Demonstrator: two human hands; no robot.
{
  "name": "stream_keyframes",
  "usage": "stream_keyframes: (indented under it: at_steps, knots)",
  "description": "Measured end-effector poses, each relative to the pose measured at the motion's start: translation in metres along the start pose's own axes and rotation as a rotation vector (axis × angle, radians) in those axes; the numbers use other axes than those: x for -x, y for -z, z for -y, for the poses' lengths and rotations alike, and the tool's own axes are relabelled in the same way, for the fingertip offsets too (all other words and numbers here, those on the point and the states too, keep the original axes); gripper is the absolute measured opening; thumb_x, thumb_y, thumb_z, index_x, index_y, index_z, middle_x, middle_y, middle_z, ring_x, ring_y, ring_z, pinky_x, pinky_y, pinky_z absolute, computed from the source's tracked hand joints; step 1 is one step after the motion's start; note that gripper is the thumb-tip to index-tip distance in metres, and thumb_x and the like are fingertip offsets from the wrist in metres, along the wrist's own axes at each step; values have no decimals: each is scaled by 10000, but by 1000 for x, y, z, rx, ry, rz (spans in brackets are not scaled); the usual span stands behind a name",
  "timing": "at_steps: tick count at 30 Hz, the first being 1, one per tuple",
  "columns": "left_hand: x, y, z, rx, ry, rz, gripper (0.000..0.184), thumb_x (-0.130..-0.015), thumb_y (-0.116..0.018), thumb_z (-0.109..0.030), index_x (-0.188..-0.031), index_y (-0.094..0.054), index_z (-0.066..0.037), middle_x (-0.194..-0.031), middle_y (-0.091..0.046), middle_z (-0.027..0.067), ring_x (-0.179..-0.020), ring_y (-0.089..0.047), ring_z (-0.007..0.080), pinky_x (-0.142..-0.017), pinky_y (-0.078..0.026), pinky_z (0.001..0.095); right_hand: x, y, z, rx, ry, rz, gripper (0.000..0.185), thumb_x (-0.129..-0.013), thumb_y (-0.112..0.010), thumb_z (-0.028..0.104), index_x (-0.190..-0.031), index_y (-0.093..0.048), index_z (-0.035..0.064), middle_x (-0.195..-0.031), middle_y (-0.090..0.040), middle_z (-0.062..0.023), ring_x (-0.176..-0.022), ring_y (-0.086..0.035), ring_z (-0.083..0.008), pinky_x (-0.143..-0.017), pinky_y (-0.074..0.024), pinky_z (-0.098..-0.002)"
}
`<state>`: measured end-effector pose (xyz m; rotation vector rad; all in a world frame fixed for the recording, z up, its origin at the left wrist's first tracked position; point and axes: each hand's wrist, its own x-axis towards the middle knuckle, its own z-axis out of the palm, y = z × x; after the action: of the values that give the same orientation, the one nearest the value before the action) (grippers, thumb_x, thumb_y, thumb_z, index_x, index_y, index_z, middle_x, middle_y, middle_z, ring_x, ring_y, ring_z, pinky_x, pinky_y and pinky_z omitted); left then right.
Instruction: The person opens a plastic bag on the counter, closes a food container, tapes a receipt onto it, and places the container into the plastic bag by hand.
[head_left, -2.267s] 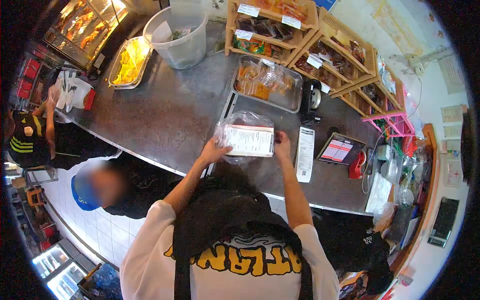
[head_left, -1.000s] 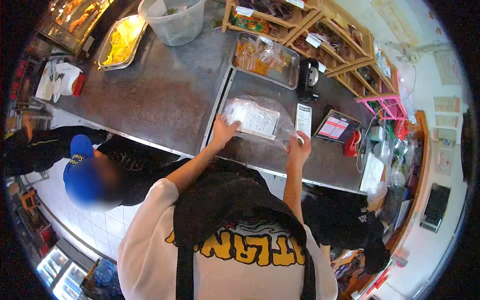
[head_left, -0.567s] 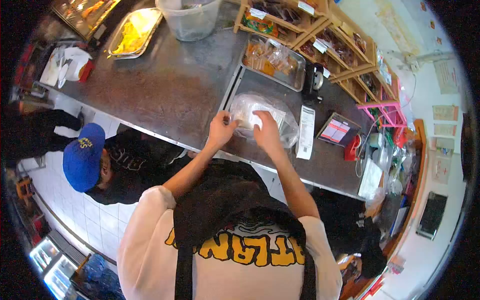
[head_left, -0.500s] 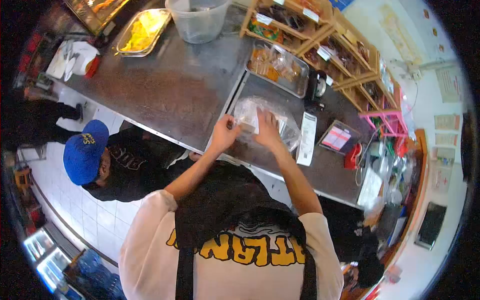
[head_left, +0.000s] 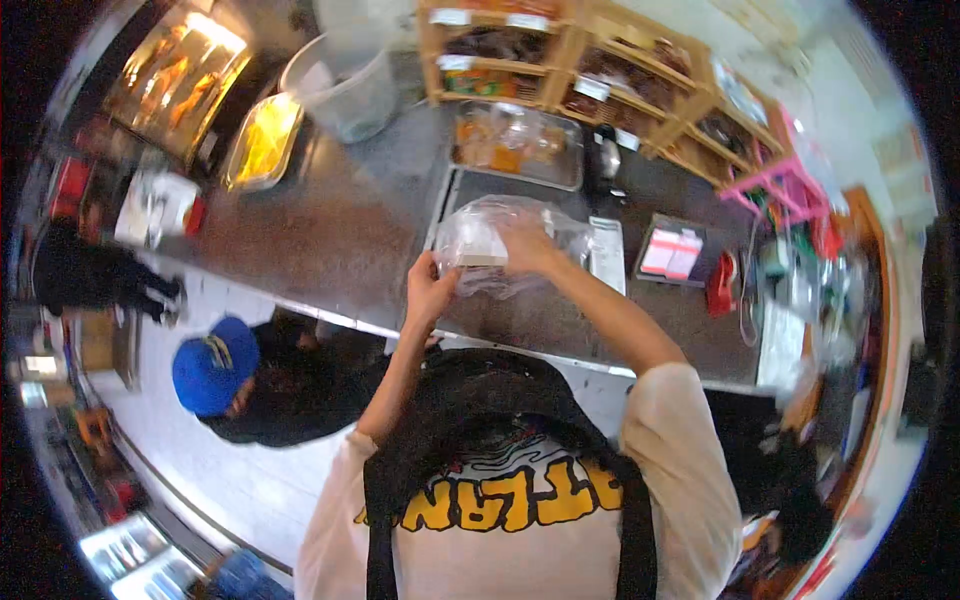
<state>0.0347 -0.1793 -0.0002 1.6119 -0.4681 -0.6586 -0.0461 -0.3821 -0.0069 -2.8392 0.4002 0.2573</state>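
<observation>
A clear plastic bag (head_left: 565,235) lies on the dark counter in front of me, puffed up and crumpled. Inside or beneath its film sits a pale, box-like item with a white top (head_left: 478,240); its exact kind is unclear. My left hand (head_left: 432,292) pinches the bag's near left edge between thumb and fingers. From the right, my right hand (head_left: 525,245) reaches over to the pale item, its fingers blurred and partly covered by the film. Close by on the right rests a long printed paper slip (head_left: 607,255).
Behind the bag is a metal tray (head_left: 570,165) of wrapped food, below wooden shelves (head_left: 560,75). A framed card (head_left: 670,250) and red tape dispenser (head_left: 722,285) stand right. Left are a yellow-food tray (head_left: 264,145) and clear tub (head_left: 350,95). A person in a blue cap (head_left: 215,367) is at left.
The bag has been lifted and opened out around the pale item. My right hand has moved further into the film; my left hand has shifted slightly left and nearer me. The view has tilted.
</observation>
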Motion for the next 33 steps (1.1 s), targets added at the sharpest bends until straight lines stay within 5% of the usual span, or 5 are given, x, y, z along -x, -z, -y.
stream_keyframes:
  at_steps: [12,18,25,28,33]
  knots:
    - [-8,-7,-32,8,106,250,148,-810,-582,-33,-951,-540,-50,-772,-594,20,-645,-547,92,-526,-448,255,-3,-72,-11,83,-278,-176,1025,-700,-727,283,-1485,-72,219,-1514,-152,-181,-1367,-180,-423,-1048,-74,-681]
    - [-34,4,-14,-50,-90,52,156,-813,-648,-67,-920,-536,-52,-793,-590,23,-640,-534,88,-563,-447,226,19,-21,6,-148,-303,-29,952,-759,-695,308,-1483,-84,213,-1526,-121,-144,-1382,-131,-417,-1044,-73,-688]
    - [-28,20,-37,171,-37,-18,97,-885,-608,-94,-837,-523,-96,-746,-571,-16,-659,-530,64,-602,-436,230,111,14,33,-641,-187,-651,803,-703,-728,213,-1388,-328,86,-1412,-341,-195,-1302,-318,-380,-1069,-250,-524]
    - [-18,12,-42,244,-27,3,108,-891,-606,-110,-831,-518,-94,-771,-587,-6,-706,-551,68,-639,-437,232,118,16,19,-292,-529,-1052,685,-709,-709,118,-1312,-401,10,-1187,-513,-211,-1155,-469,-350,-951,-388,-489]
    - [-26,10,-39,244,-110,52,101,-913,-540,-50,-836,-490,-92,-805,-573,-4,-774,-563,88,-748,-470,292,91,-30,-42,-1357,-463,-1024,418,-796,-631,26,-1198,-520,-5,-978,-607,-159,-836,-635,-204,-728,-482,-296]
